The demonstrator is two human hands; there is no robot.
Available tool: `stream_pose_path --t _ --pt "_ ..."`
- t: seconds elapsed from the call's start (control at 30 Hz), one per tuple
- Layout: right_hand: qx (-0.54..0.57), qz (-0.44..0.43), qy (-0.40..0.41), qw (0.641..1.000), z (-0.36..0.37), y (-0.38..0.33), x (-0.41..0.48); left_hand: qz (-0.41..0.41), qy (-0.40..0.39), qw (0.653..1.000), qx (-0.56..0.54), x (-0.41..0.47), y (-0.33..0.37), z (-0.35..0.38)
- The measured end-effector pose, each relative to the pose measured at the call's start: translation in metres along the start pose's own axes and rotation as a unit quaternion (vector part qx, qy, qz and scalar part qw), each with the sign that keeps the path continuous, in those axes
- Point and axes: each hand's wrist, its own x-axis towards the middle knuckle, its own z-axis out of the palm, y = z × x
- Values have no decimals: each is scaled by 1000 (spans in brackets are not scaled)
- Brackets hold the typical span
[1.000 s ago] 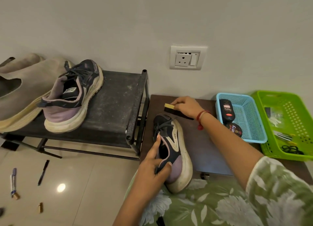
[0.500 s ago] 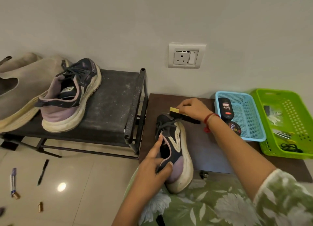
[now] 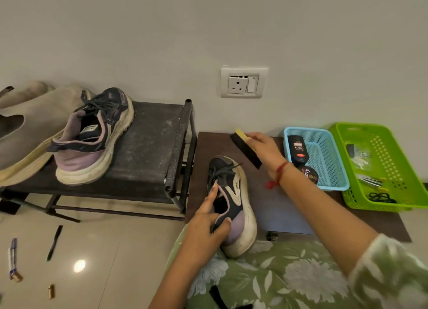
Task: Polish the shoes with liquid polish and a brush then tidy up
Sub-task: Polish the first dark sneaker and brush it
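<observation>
Dark table [image 3: 273,207], shoe [image 3: 234,202] between hands

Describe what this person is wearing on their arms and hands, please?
Both hands are bare: no gloves and no rings that I can make out. The right hand has a red thread bracelet tied round the wrist, its tasselled end hanging below. The right arm shows a loose sleeve in pale green with a white floral print, ending short of the forearm. The left hand and its forearm carry nothing.

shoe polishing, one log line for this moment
left hand: holds shoe | right hand: holds brush, off shoe | polish bottle: blue basket
</observation>
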Motion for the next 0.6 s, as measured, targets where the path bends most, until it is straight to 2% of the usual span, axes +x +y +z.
stream_pose_path --t 0.1,0.17,0.23,0.33,0.4,0.53,0.6 --pt "114 82 -31 990 -23 21 -55 -2 8 1000 25 0 4 2" --pt "209 115 -48 970 -33 31 -87 -4 11 999 32 -1 7 4" --pt "326 139 -63 933 -38 41 -113 -4 9 999 40 -1 7 6" --pt "485 177 -85 852 -42 55 -139 -6 -19 997 75 -1 11 8" --pt "536 196 -74 818 -42 64 -144 -9 -45 992 114 -1 12 11" --pt "598 197 -53 775 -48 69 -150 -36 -49 989 136 0 15 13" --pt "602 209 -48 770 -51 70 -158 -53 -47 988 136 0 22 16"
